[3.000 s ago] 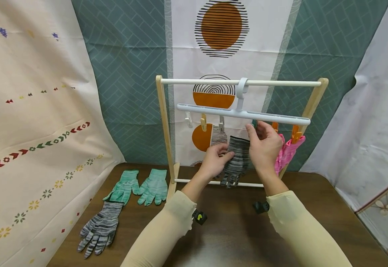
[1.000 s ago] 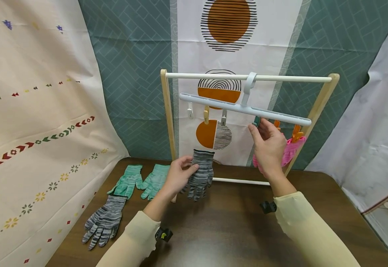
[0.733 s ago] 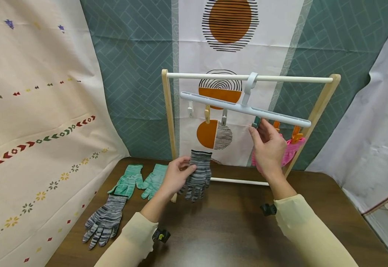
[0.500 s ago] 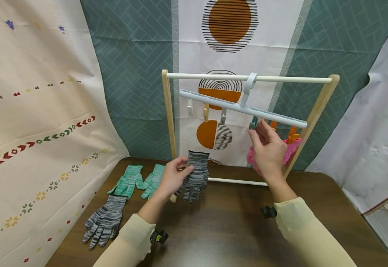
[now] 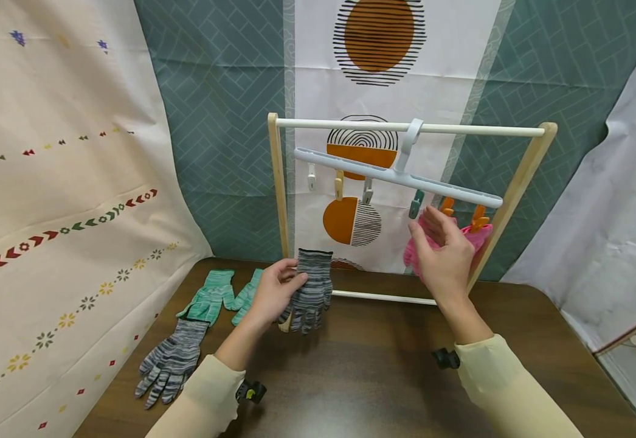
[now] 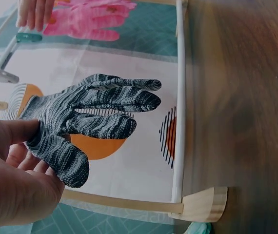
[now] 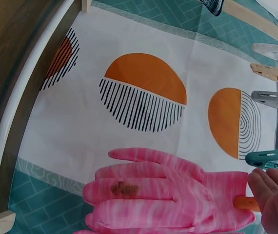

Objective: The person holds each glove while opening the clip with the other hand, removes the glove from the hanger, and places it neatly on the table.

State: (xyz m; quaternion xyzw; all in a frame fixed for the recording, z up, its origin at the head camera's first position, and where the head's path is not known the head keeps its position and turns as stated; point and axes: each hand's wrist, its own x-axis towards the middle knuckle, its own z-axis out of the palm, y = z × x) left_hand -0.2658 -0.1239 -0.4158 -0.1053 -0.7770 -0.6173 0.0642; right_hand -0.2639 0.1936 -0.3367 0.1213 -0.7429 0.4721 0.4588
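Grey striped knit makes the glove, which the left hand pinches between thumb and fingers, before the wooden rack. The right hand holds nothing, its fingers loosely bent just beside the teal clip (if they touch, I cannot tell) under the pale hanger.

We look forward and down from the head, closer from each wrist, all seeing the green clip

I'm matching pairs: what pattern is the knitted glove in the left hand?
The knitted glove has black and grey streaks, clearest in the left wrist view.
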